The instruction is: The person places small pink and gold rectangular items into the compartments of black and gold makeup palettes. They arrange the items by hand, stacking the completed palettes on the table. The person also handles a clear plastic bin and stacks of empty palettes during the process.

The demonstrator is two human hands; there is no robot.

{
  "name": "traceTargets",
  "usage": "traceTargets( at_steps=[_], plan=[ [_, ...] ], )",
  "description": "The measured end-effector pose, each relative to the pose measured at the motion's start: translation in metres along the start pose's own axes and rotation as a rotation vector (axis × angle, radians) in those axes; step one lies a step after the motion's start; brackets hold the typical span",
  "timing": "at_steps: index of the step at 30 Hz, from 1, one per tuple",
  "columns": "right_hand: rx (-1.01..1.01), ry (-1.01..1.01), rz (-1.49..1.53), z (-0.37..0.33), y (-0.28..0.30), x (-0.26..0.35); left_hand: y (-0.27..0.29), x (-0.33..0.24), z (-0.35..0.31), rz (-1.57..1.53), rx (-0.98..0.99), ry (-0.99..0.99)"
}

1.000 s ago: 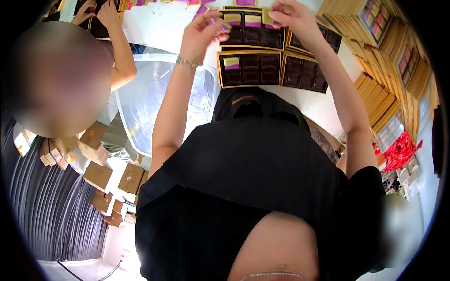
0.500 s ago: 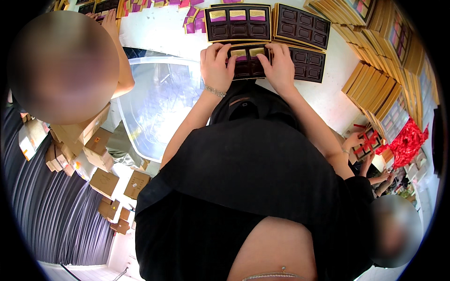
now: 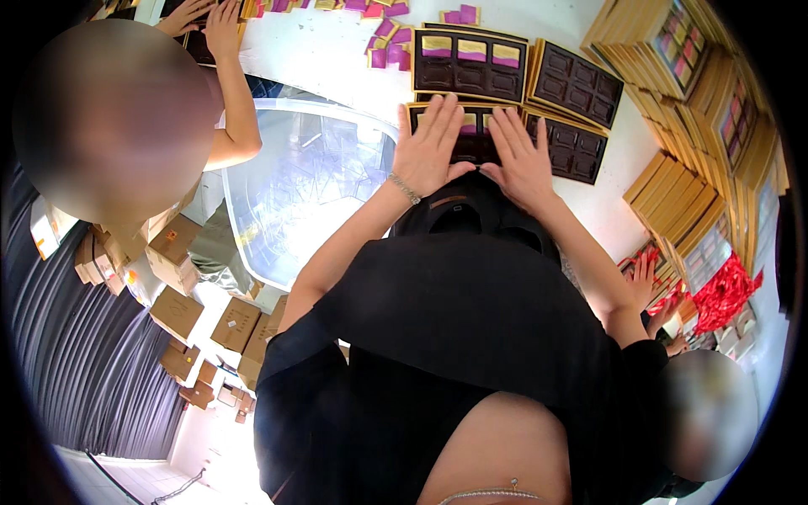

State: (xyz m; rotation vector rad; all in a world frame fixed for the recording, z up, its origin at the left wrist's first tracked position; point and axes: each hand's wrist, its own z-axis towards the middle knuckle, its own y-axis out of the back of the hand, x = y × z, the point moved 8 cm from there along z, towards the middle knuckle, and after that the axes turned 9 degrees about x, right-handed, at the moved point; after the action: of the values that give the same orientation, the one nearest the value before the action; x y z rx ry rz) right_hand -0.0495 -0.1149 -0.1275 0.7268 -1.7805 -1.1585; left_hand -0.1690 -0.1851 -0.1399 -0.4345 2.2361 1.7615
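Under both outspread hands (image 3: 427, 153) lies a dark, partly filled tray (image 3: 475, 150).

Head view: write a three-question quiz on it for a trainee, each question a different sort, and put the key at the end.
1. How many gold-and-purple pieces show in the far left tray?
2. True or false: the clear plastic bin is to the left of the wearer's left hand.
3. Which tray lies beneath both the left hand and the right hand?
a) the far right tray
b) the near right tray
c) the near left tray

Key: 1. Three, in its upper row. 2. True. 3. c.
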Motion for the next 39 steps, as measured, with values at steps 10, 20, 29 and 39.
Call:
traceTargets(
  at_steps=[10, 20, 29, 39],
  plan=[
    [0.213, -0.117, 0.413, 0.212, 0.007, -0.157, -0.006, 0.184, 0.082, -0.201, -0.364, 0.217],
    [0.192, -0.043, 0.148, 0.252, 0.024, -0.138, 0.015, 0.223, 0.109, -0.246, -0.436, 0.290],
    [-0.005, 0.573, -0.309, 0.242, -0.018, -0.143, -0.003, 0.216, 0.091, -2.266, -0.487, 0.323],
    [0.158, -0.248, 1.230, 0.161, 0.054, -0.161, 0.034, 0.110, 0.110, -1.978, -0.203, 0.309]
  ],
)
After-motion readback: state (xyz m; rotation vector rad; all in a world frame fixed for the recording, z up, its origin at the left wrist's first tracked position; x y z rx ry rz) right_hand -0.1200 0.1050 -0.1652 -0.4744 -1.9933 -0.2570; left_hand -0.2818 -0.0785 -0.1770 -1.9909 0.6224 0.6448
